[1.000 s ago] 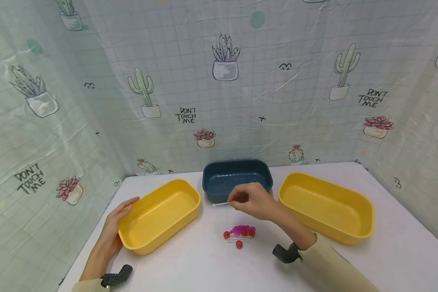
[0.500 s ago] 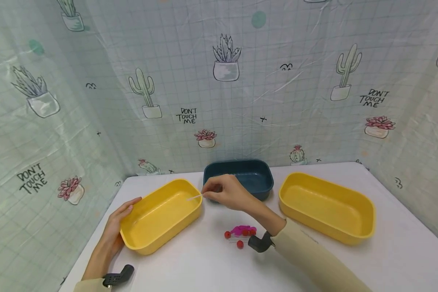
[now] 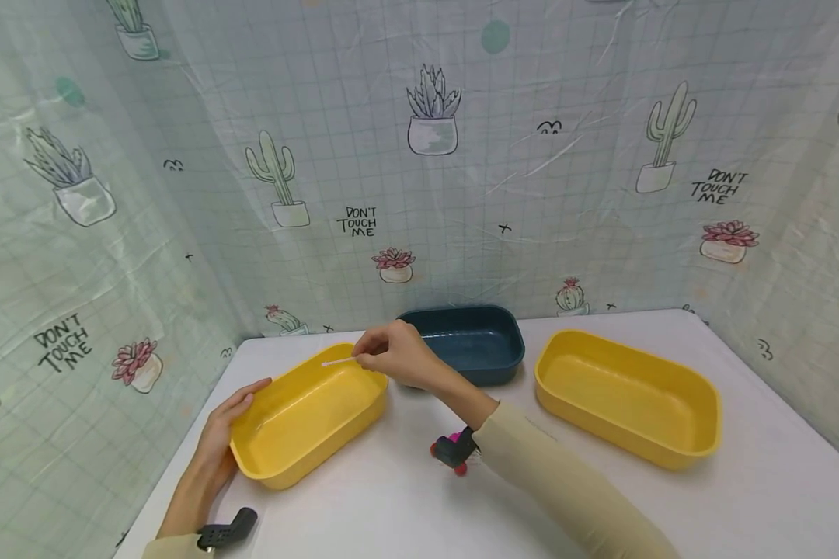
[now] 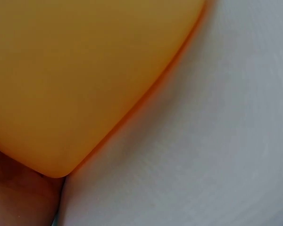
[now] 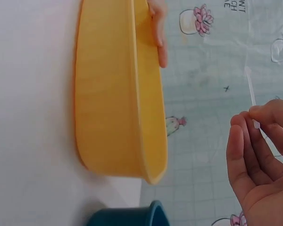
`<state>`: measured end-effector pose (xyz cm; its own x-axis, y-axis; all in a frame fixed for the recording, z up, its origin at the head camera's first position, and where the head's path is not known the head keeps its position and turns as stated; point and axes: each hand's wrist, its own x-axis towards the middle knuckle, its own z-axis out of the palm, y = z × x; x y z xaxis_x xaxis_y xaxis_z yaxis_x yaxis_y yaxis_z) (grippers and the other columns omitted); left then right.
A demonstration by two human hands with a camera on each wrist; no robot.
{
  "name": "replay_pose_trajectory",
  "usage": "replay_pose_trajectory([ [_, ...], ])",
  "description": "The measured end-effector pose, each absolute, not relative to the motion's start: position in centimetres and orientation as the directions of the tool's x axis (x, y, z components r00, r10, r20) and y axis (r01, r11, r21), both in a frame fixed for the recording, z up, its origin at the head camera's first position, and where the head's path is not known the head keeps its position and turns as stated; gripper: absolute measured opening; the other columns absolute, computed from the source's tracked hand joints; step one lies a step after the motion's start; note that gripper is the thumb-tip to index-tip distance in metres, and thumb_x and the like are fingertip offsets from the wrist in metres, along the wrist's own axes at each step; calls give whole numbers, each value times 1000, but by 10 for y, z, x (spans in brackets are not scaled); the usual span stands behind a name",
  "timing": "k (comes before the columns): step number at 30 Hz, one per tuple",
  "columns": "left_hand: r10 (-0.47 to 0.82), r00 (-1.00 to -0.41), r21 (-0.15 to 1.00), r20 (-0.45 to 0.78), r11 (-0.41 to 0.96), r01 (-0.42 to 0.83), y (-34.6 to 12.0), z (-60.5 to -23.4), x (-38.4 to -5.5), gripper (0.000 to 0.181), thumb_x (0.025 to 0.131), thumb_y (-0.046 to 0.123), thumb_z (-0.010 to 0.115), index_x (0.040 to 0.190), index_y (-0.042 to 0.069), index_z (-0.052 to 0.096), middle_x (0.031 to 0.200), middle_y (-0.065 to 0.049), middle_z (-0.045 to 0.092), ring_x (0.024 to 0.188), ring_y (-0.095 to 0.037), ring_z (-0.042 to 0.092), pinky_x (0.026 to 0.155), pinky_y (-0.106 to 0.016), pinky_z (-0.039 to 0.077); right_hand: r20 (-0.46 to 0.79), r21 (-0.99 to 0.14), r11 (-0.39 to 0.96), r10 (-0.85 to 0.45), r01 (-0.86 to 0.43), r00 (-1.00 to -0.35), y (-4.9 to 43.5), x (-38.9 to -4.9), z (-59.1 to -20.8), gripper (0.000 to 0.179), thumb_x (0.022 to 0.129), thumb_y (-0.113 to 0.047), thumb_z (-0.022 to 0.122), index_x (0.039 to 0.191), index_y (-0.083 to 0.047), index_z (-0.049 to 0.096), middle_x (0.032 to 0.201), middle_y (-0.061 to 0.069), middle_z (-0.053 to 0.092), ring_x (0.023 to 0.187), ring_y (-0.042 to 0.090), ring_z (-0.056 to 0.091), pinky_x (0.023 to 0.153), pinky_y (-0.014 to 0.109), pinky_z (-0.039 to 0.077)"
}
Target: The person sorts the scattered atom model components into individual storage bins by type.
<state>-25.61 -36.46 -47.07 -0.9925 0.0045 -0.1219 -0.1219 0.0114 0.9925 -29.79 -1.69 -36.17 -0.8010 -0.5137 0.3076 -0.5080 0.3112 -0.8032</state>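
Note:
In the head view my right hand pinches a thin white cotton swab between thumb and fingertips, above the far right end of the left yellow tray. The right wrist view shows the cotton swab pointing away from the fingertips of this hand. At the left end of that tray, my left hand holds the rim, with digits on both sides of the wall. The left wrist view shows mostly the tray's outer wall and a bit of the hand.
A dark blue tray stands at the back centre, partly behind the right hand. A second yellow tray stands to the right. Small red balls and a magenta piece lie mid-table, partly hidden by the right wrist camera.
My right hand has carried the cotton swab leftward from in front of the blue tray to over the left yellow tray. The left hand has stayed on the tray.

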Motion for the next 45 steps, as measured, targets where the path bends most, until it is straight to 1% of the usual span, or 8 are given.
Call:
replay_pose_trajectory([
  [11, 8, -992, 992, -123, 7, -123, -366, -472, -256, 53, 111, 42, 42, 160, 21, 41, 166, 3, 37, 129, 2, 55, 102, -14, 51, 204, -880, 252, -566, -404, -799, -60, -312, -375, 10, 95, -11, 74, 100, -6, 81, 97, 5, 78, 75, 16, 68, 69, 25, 60],
  [16, 40, -994, 993, -105, -59, -107, -367, -472, -256, 53, 111, 37, 41, 160, 17, 40, 157, 7, 45, 130, 1, 56, 103, -16, 51, 165, -911, 231, -556, -342, -815, -81, -316, -379, 9, 94, -10, 75, 98, -7, 81, 94, 5, 79, 81, 23, 74, 71, 22, 62],
  [22, 69, -994, 991, -83, -96, -90, -368, -472, -257, 48, 112, 34, 41, 157, 17, 46, 141, 20, 57, 127, 2, 59, 103, -16, 51, 89, -928, 266, -522, -261, -849, -99, -318, -384, 6, 94, -12, 76, 96, -10, 81, 89, 0, 77, 74, 12, 70, 71, 21, 61],
  [25, 60, -995, 992, -79, -91, -84, -368, -472, -257, 48, 112, 34, 42, 156, 17, 47, 138, 21, 58, 126, 2, 59, 103, -16, 51, 64, -928, 283, -520, -242, -852, -107, -318, -390, 6, 94, -12, 75, 96, -11, 81, 90, -2, 76, 73, 9, 67, 70, 20, 59],
  [31, 58, -996, 994, -75, -70, -79, -368, -472, -256, 52, 112, 34, 41, 159, 13, 42, 139, 21, 57, 126, 3, 59, 103, -16, 51, 33, -934, 294, -497, -204, -867, -119, -318, -400, 10, 93, -10, 76, 102, -7, 79, 86, -1, 73, 73, 13, 68, 73, 25, 61],
  [37, 51, -995, 995, -80, -58, -83, -368, -471, -258, 50, 112, 36, 41, 158, 16, 44, 139, 21, 56, 127, 1, 58, 102, -15, 51, -10, -934, 328, -422, -142, -906, -129, -323, -412, 2, 91, -12, 79, 91, -10, 78, 83, -3, 71, 69, 10, 67, 78, 29, 63],
  [40, 59, -994, 994, -95, -49, -98, -367, -470, -259, 50, 112, 37, 40, 158, 18, 44, 141, 20, 54, 128, 1, 58, 103, -15, 51, -34, -939, 326, -400, -108, -916, -132, -325, -418, 5, 91, -10, 79, 86, -11, 77, 82, -2, 70, 68, 11, 65, 80, 31, 64],
  [45, 47, -993, 992, -108, -55, -111, -365, -472, -258, 50, 112, 36, 40, 158, 18, 44, 143, 18, 52, 125, 3, 59, 101, -16, 52, -55, -932, 350, -401, -98, -914, -132, -330, -425, 4, 91, -8, 78, 87, -7, 78, 78, -1, 69, 66, 10, 61, 72, 25, 62],
])
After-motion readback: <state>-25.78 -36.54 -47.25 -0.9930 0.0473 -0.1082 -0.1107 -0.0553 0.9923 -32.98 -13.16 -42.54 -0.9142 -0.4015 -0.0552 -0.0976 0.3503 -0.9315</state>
